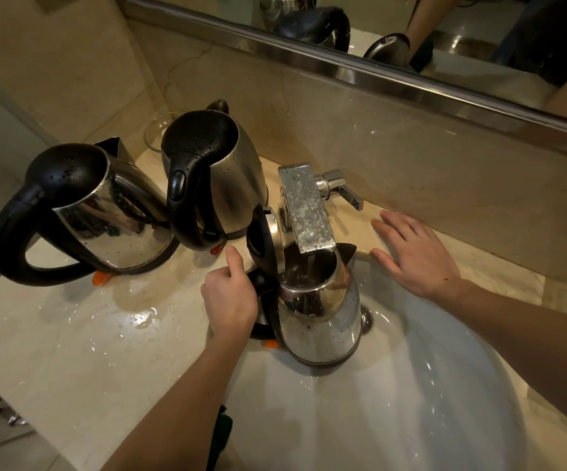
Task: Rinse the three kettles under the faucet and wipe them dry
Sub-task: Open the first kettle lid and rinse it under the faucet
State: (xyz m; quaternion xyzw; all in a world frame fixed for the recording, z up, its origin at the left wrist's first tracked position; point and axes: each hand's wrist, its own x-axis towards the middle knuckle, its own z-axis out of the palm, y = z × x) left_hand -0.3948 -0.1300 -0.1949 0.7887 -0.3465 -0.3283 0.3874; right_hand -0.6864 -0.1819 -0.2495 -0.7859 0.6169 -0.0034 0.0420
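Kettle (319, 311) upright in the sink (445, 402), lid (261, 232) tipped back and mouth right beneath the faucet spout (306, 209), placed, I'd say, so water drops straight inside; whether it's running is hard to tell. Left hand (229, 300) curls round the black handle (262, 283), thumb raised, forearm reaching up from the lower edge. Right hand (414, 256) lies palm down on the countertop (71, 334), fingers spread, holding nothing, near the lever (340, 188), likely ready for it. Far-left kettle (81, 212) and middle kettle (214, 175) stand lids down and beaded with drops, parked close together on the counter.
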